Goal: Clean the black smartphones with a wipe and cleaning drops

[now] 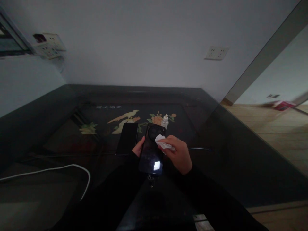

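Note:
My left hand (139, 147) grips a dark smartphone (150, 157) by its left side, tilted with its back and large round camera ring facing me. Most of the left fingers are hidden behind the phone. A small charm hangs from its lower end. My right hand (179, 152) pinches a crumpled white tissue (160, 138) against the phone's back, at the right edge of the camera ring. A second black phone (127, 138) lies on the dark table, just left of my left hand. A small clear bottle with a white cap (165, 121) stands behind the held phone.
The glossy dark table (202, 128) bears a bird and flower print. A white cable (72, 165) curves over its left side. Wall sockets (216, 53) are above the table's back edge. Wooden floor (264, 123) shows at the right, with a pink box (284, 105).

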The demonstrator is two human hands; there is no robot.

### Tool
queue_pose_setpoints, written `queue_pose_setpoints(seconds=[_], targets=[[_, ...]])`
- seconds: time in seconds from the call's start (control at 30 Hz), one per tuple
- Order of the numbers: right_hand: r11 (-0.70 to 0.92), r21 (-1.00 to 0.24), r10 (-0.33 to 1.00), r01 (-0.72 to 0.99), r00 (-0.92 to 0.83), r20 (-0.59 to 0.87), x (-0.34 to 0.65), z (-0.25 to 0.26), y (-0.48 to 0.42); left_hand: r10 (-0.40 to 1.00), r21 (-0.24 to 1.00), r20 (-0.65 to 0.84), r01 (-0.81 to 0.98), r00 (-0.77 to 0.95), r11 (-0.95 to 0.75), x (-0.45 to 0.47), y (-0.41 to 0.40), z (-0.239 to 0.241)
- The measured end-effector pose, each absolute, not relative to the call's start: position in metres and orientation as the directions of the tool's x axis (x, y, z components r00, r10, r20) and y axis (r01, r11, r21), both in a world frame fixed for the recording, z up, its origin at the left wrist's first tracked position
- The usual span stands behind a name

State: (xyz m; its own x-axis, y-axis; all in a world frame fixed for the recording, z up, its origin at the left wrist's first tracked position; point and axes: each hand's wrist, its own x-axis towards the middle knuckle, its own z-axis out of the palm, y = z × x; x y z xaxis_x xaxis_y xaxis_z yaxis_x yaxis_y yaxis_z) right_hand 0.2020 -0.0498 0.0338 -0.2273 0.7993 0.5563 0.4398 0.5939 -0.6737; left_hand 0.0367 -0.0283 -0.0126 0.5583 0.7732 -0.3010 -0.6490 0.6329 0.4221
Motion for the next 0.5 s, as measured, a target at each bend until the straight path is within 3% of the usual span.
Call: queue_pose_setpoints(seconds=[0.13, 0.3, 0.4, 0.5], targets=[[0.744, -0.446, 0.647, 0.497, -0.37, 0.667, 0.197, 0.03, -0.058, 0.833, 0.476, -0.282, -0.684, 0.477, 0.553, 0.037, -0.028, -0.015], [0.803, -0.128, 0.399, 0.582, -0.365, 0.841, 0.194, 0.038, -0.068, 0.836, 0.476, -0.248, -0.69, 0.489, 0.545, 0.042, -0.034, -0.004], [0.849, -0.024, 0.338, 0.528, -0.507, 0.793, 0.193, 0.04, -0.07, 0.84, 0.49, -0.254, -0.685, 0.479, 0.539, 0.041, -0.037, 0.004], [0.858, 0.003, 0.34, 0.514, -0.572, 0.746, 0.191, 0.04, -0.072, 0.836, 0.495, -0.26, -0.676, 0.484, 0.546, 0.037, -0.039, 0.011]])
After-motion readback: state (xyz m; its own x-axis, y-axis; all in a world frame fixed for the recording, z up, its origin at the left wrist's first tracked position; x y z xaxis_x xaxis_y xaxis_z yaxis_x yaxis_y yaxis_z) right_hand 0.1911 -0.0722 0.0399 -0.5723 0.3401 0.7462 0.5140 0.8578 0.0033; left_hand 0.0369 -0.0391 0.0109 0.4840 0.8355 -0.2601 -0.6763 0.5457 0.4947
